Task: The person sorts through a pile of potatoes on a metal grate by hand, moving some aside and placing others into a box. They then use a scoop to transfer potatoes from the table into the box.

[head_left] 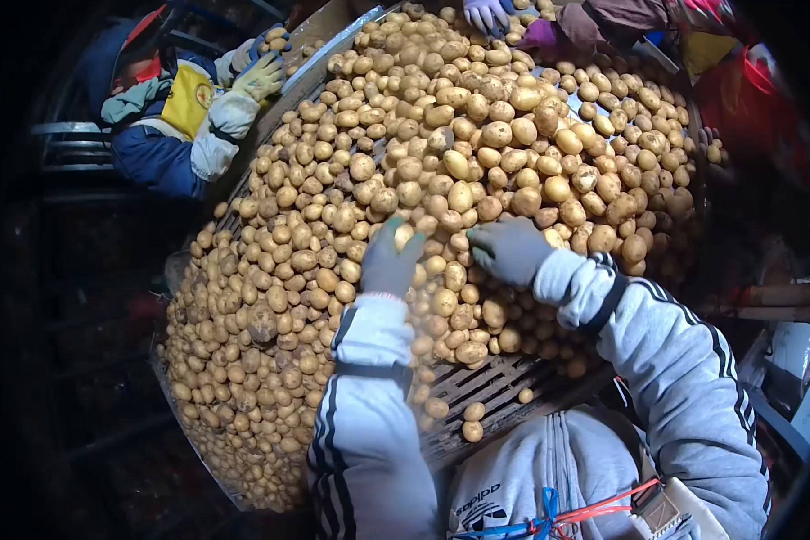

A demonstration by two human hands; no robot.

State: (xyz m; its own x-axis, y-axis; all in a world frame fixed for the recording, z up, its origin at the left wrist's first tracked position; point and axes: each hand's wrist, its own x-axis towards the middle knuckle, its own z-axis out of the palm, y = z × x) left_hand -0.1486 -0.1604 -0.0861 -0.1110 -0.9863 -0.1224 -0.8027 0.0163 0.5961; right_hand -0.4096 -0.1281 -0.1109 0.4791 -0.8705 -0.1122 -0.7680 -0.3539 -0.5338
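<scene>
Both of my hands wear grey gloves with green fingertips. Over the middle of a large heap of potatoes [351, 216], my left hand [391, 258] has thumb and fingers apart, with a pale potato [404, 236] between them. To its right, my right hand [510, 252] lies back-up on the potatoes, fingers pointing left; its fingertips are partly visible, and whatever is under them is hidden. Loose potatoes fill the space between the two hands.
Bare wooden slats [486, 387] show at the near edge, with a few single potatoes. A person in a yellow bib [189, 99] holds potatoes at the upper left. Other people's gloved hands [488, 13] reach in at the top. Plastic bags [794, 351] lie at the right.
</scene>
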